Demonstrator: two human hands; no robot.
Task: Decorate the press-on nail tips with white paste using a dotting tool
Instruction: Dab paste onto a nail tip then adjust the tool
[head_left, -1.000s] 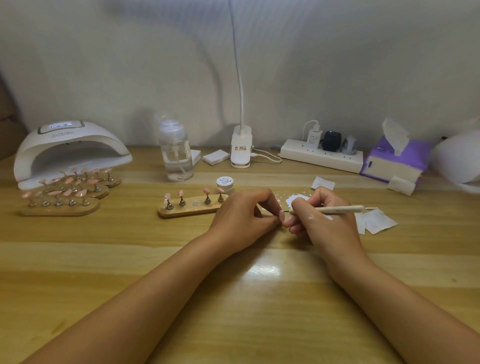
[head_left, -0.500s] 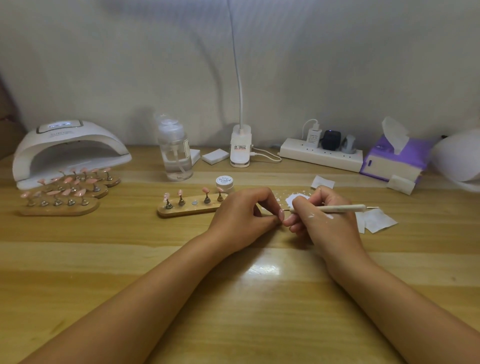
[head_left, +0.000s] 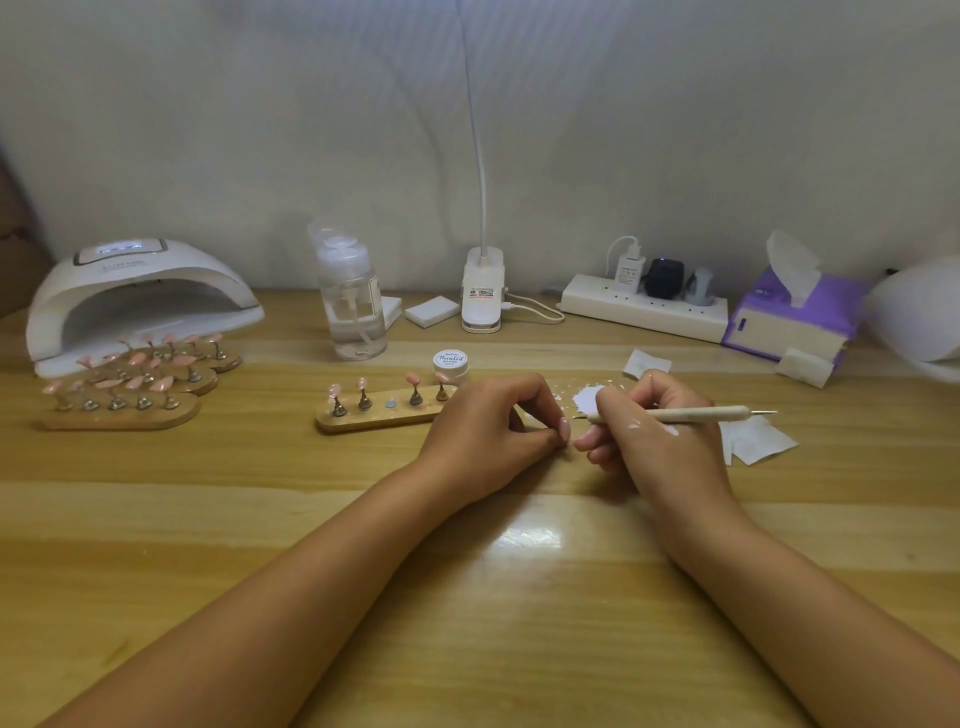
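Four pink nail tips (head_left: 413, 378) stand on the wooden holder (head_left: 374, 418), left of the hands, as before. The left hand (head_left: 488, 436) stays curled with its fingertips pinched together; what they hold I cannot tell. The right hand (head_left: 660, 441) still grips the dotting tool (head_left: 685, 414). Its point has hardly moved, just right of the left fingertips and near the white paste (head_left: 589, 399) on the table (head_left: 467, 597).

Left hand (head_left: 493, 431) and right hand (head_left: 660, 441) are meeting mid-bench (head_left: 467, 597).
Right hand is gripping the dotting tool (head_left: 680, 414), tip pointing nine o'clock.
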